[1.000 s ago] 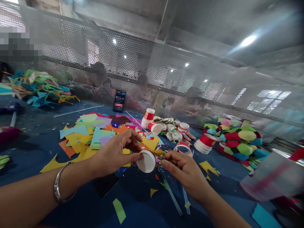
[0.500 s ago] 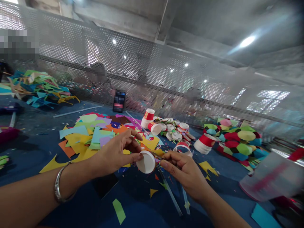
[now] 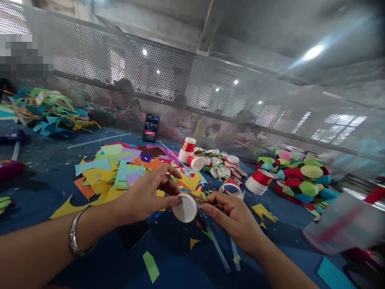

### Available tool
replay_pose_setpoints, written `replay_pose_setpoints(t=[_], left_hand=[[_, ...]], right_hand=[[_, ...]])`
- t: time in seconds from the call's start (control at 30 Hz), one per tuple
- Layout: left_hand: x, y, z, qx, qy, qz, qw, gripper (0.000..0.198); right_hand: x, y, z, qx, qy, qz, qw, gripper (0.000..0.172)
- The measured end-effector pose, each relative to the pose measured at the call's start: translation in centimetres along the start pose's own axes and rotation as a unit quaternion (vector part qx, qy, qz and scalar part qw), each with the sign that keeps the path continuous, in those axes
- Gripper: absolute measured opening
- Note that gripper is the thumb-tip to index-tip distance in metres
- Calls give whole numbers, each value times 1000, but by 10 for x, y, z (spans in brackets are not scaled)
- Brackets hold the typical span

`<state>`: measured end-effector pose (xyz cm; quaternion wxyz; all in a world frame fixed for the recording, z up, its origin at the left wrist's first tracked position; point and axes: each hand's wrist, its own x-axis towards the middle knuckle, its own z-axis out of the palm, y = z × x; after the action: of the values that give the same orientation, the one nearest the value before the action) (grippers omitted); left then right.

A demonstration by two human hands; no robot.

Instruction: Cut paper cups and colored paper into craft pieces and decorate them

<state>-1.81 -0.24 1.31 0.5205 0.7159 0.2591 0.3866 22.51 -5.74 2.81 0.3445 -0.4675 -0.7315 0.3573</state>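
Thumb and fingers of the left hand [image 3: 147,190] pinch a white disc [image 3: 184,208] by its upper left edge, near the middle of the frame, the thumb on the near side and the fingers arched above and behind it. The disc is round, so it has no long axis; its pale face tilts up toward the viewer. The right hand [image 3: 230,214] lies just to the right of it, curled around a thin metal tool [image 3: 197,198] that is mostly hidden in the grip. The tool slants up and left to the disc's upper right rim; whether it touches cannot be told. The left hand, already on the disc, is the nearer; its forearm comes from the lower left with a silver bracelet [image 3: 73,233], while the right forearm rises from the lower right, knuckles uppermost. Beyond, coloured paper [image 3: 102,178] spreads left of centre, clear sticks [image 3: 215,243] lie below the right hand, and a cut cup ring [image 3: 231,184] and stacked cups [image 3: 259,181] sit right of centre on the blue table [image 3: 180,271].
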Motion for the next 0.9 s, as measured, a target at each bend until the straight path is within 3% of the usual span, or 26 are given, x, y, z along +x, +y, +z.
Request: replay_pose_setpoints(t=[0.4, 0.67, 0.9], left_hand=[[0, 7, -6, 5, 16, -9, 1000, 44], [2, 8, -7, 3, 75, 16, 997, 39], [3, 8, -5, 5, 97, -22, 995, 40]], right_hand=[[4, 9, -4, 15, 52, 44, 998, 30], [6, 12, 2, -81, 31, 31, 996, 30], [3, 16, 11, -169, -19, 40, 985, 26]])
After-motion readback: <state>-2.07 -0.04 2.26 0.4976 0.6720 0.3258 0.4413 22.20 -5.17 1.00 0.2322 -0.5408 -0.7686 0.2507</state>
